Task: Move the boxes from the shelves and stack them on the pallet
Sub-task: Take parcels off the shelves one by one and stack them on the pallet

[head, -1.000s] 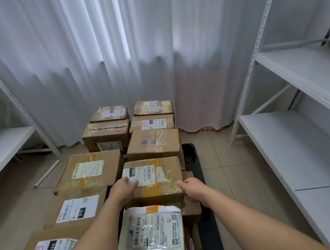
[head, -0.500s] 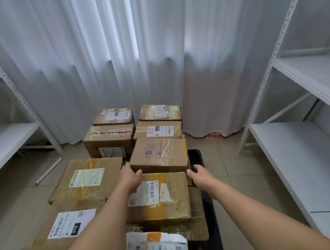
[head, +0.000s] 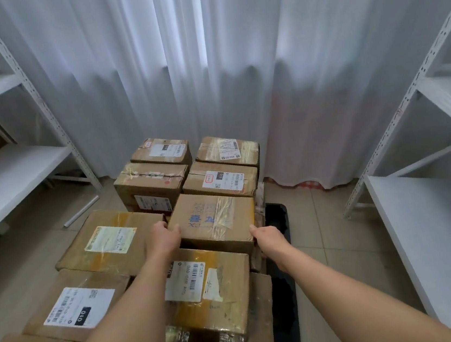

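Several taped cardboard boxes are stacked on a black pallet (head: 278,221) on the floor in front of me. A brown box with blue writing and clear tape (head: 216,217) lies on top, mid-stack. My left hand (head: 162,238) grips its near left corner, thumb over the top edge. At the near right corner, my right hand (head: 269,236) wraps around the box with its fingers down the side. Just nearer to me lies a box with a barcode label (head: 204,287), partly under my left forearm.
White metal shelving stands on the left (head: 6,175) and on the right (head: 437,218), shelves bare in view. A white curtain (head: 206,73) hangs behind the stack. A white tube (head: 81,211) lies on the tiled floor by the left shelf.
Both hands left the near edge of the barcode-label box and reached forward to the near corners of the blue-written box behind it. My view moved forward too.
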